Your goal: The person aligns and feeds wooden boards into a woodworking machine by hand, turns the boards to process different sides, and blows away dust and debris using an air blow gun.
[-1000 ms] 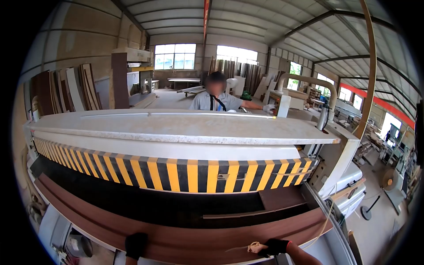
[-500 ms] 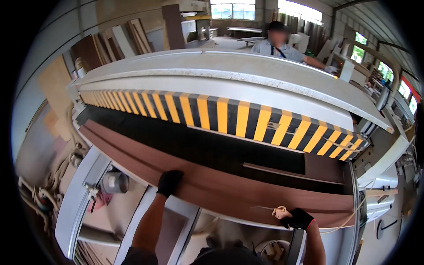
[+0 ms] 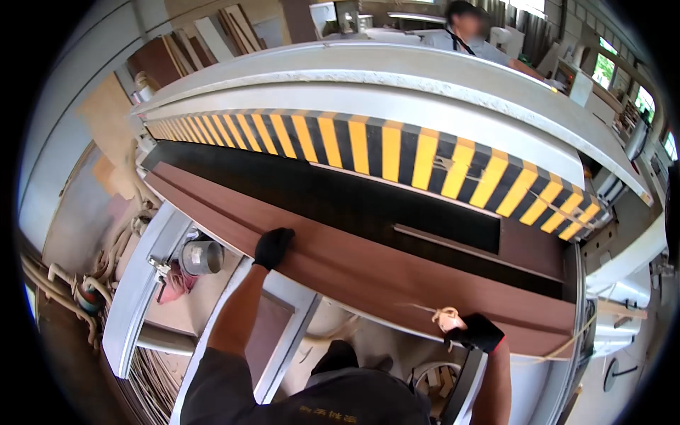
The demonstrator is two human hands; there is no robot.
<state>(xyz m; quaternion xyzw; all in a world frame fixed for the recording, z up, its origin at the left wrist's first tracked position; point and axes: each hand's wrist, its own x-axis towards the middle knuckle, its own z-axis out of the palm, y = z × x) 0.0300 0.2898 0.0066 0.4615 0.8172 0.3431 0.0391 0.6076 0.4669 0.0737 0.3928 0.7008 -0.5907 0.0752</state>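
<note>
My left hand (image 3: 274, 247), in a black glove, is closed on top of a long reddish-brown panel (image 3: 368, 280), its fingers bunched together near the front edge. A ridge runs along the panel beside the hand. My right hand (image 3: 480, 333), also gloved in black, is closed around an air blow gun (image 3: 448, 319) with a pinkish body and thin metal nozzle. The nozzle points left, just above the panel's right part. Behind this hand a thin yellowish hose (image 3: 567, 345) curves to the right.
Beyond the panel lies a black machine bed (image 3: 333, 202) under a yellow-and-black striped beam (image 3: 382, 152). A narrow brown strip (image 3: 446, 239) and another brown board (image 3: 531, 248) lie on the bed. A metal bucket (image 3: 202, 256) hangs at left. A person (image 3: 471, 35) stands behind the machine.
The view has tipped downward, so the machine appears higher and my torso shows more. Both hands keep nearly the same places over the panel. The person behind leans further right.
</note>
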